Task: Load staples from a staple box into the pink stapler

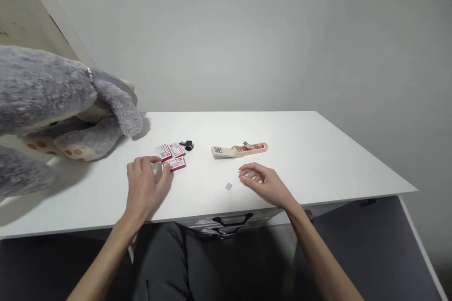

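Observation:
My left hand (144, 183) has its thumb and index finger on the left end of the nearest small red-and-white staple box (176, 164). Two more such boxes (163, 151) with printed labels lie just behind it. Loosely curled, my right hand (263, 181) rests at the table's front, its fingers a little apart and nothing visible in them. To its left lies a short grey strip of staples (229, 186). Beyond, a cream and pink stapler (226, 151) is folded wide open, with a metal piece (246, 144) standing up from its pink half.
A black staple remover (188, 145) sits behind the boxes. Large grey plush toy (99, 99) fills the table's left side. The white table (339, 169) meets a grey wall at the back. Drawers with black handles (233, 220) are below the front edge.

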Demonstrator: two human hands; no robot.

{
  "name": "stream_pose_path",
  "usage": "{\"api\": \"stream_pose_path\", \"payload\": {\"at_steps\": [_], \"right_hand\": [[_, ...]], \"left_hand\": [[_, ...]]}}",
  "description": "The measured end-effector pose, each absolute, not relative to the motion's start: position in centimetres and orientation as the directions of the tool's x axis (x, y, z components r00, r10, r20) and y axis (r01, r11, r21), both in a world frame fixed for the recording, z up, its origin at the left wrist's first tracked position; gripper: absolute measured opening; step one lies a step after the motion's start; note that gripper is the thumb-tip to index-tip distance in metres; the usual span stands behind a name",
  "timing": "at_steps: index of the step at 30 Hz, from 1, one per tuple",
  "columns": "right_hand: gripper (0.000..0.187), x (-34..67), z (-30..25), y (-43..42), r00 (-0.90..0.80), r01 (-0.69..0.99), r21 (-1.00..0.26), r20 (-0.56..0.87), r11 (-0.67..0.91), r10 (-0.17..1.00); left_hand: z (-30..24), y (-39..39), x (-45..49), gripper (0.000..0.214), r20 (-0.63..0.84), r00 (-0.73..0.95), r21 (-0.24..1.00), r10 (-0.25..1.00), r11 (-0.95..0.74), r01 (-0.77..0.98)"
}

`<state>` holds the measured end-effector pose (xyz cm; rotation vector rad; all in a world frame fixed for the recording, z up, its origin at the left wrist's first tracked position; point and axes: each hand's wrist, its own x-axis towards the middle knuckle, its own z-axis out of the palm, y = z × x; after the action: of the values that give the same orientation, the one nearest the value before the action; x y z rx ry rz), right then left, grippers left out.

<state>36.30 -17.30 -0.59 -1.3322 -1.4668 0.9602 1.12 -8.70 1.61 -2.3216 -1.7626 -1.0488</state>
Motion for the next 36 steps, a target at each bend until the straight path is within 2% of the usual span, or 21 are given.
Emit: {"api": "stream_pose_path", "payload": {"at_steps": [5,9,15,18,20,23,25,28,30,36], "right_hand": [[0.031,35.9,0.0,-17.2,-0.167,0.484,-0.830,0.225,0.279,0.960],[0.030,35.3,-0.2,-16.9,-0.237,0.571,-0.742,0.259,0.350,0.936],[0.016,34.4,-0.3,-16.4,-0.223,0.618,-0.698,0.286,0.362,0.932],[0.018,34.6,-0.2,-16.2,-0.212,0.567,-0.742,0.289,0.358,0.934],[0.021,34.8,-0.1,-16.1,-0.174,0.496,-0.816,0.241,0.297,0.955],[0.028,35.3,-0.2,-15.8,-0.077,0.319,-0.935,0.137,0.155,0.988],[0.034,35.8,-0.2,-15.1,-0.004,0.195,-0.974,0.121,0.119,0.993],[0.042,36.9,0.4,-13.2,0.144,0.084,-0.982,0.181,0.170,0.973],[0.040,38.0,1.1,-11.5,0.230,0.024,-0.976,0.218,0.218,0.948],[0.046,40.9,1.8,-6.7,0.310,-0.043,-0.962,0.242,0.268,0.919]], "left_hand": [[2.1,-8.5,4.6,0.026,0.615,0.366,0.224,0.698,-0.600,0.768],[2.3,-7.3,7.9,0.024,0.579,0.548,0.155,0.604,-0.742,0.653],[1.7,-4.4,11.5,0.035,0.588,0.621,0.218,0.518,-0.841,0.495],[1.3,-3.4,12.2,0.043,0.563,0.650,0.284,0.511,-0.858,0.428],[1.1,-3.0,12.2,0.046,0.529,0.673,0.316,0.516,-0.857,0.408],[1.0,-2.9,12.1,0.041,0.484,0.711,0.315,0.510,-0.860,0.402],[0.9,-2.9,12.0,0.036,0.477,0.726,0.290,0.495,-0.869,0.401],[0.8,-2.9,12.0,0.033,0.488,0.729,0.268,0.480,-0.877,0.398],[0.8,-2.9,11.9,0.033,0.494,0.725,0.268,0.481,-0.877,0.399],[0.7,-3.0,11.7,0.032,0.501,0.683,0.298,0.532,-0.847,0.441]]}}
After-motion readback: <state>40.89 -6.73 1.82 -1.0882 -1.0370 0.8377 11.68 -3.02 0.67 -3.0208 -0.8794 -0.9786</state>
